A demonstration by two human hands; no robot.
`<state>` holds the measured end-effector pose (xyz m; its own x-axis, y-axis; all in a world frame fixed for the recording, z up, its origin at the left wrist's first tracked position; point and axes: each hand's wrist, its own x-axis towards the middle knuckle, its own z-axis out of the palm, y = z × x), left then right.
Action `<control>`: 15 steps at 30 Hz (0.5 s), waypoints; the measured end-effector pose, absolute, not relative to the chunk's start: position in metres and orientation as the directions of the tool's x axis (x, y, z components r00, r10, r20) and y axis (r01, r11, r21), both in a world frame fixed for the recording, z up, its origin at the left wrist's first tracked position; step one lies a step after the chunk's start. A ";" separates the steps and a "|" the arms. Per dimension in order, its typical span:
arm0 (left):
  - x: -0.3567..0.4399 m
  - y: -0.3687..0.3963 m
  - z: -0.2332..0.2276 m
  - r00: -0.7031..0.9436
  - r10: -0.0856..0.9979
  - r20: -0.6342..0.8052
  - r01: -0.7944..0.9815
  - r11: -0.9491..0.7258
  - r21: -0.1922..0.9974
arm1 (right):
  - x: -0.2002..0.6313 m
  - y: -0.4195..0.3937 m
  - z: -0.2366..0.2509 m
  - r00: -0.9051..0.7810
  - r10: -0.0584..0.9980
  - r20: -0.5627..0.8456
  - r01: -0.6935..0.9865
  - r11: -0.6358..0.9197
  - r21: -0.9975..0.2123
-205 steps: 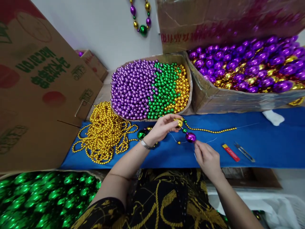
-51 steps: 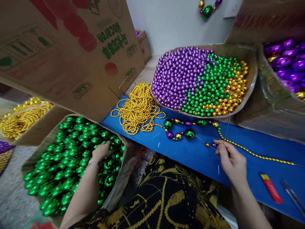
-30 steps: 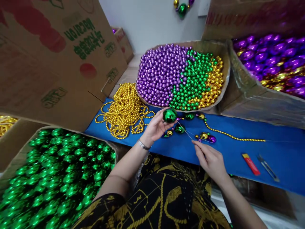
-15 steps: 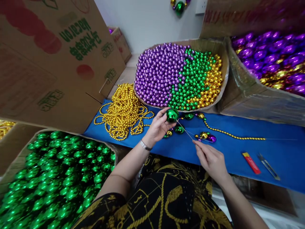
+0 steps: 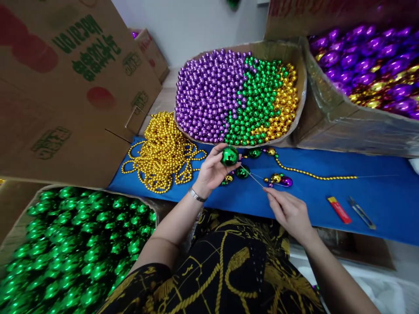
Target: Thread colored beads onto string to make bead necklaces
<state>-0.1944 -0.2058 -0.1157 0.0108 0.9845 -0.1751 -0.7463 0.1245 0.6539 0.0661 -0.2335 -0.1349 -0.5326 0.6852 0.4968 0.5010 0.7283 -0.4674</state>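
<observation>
My left hand (image 5: 209,172) pinches a large shiny green ball bead (image 5: 230,155) between thumb and fingers above the blue cloth. In my right hand (image 5: 290,211), thumb and forefinger close on the end of a thin needle (image 5: 253,177). It slants up towards the bead, its far tip by my left fingers; whether it enters the bead I cannot tell. Just beyond both hands lies a partly strung bead necklace, with a green bead (image 5: 242,172), a purple bead (image 5: 286,181) and a gold strand (image 5: 309,173) trailing right to a thin thread.
A heap of gold bead strands (image 5: 163,152) lies left of my hands. Behind stands a shallow box of small purple, green and gold beads (image 5: 212,96). Cartons hold large green beads (image 5: 88,244) and purple-gold beads (image 5: 369,65). A red lighter (image 5: 339,210) and thread snips (image 5: 362,212) lie right.
The view has shifted right and down a little. Both hands keep their grips on the green bead and the needle, which stay close together.
</observation>
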 end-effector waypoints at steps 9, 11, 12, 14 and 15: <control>-0.179 -0.207 -0.117 -0.109 0.955 -0.277 -0.789 0.087 0.608 | 0.060 -0.240 -0.142 -0.550 0.685 0.478 0.506 0.729 -0.462; -0.178 -0.208 -0.115 -0.126 0.953 -0.275 -0.785 0.073 0.615 | 0.059 -0.240 -0.143 -0.557 0.680 0.476 0.503 0.733 -0.458; -0.178 -0.209 -0.115 -0.131 0.952 -0.275 -0.784 0.070 0.617 | 0.059 -0.240 -0.143 -0.557 0.680 0.476 0.505 0.733 -0.456; -0.178 -0.210 -0.115 -0.132 0.952 -0.277 -0.782 0.072 0.619 | 0.059 -0.240 -0.144 -0.554 0.684 0.475 0.510 0.730 -0.455; -0.178 -0.211 -0.115 -0.128 0.953 -0.276 -0.780 0.075 0.622 | 0.058 -0.240 -0.145 -0.551 0.687 0.474 0.516 0.727 -0.453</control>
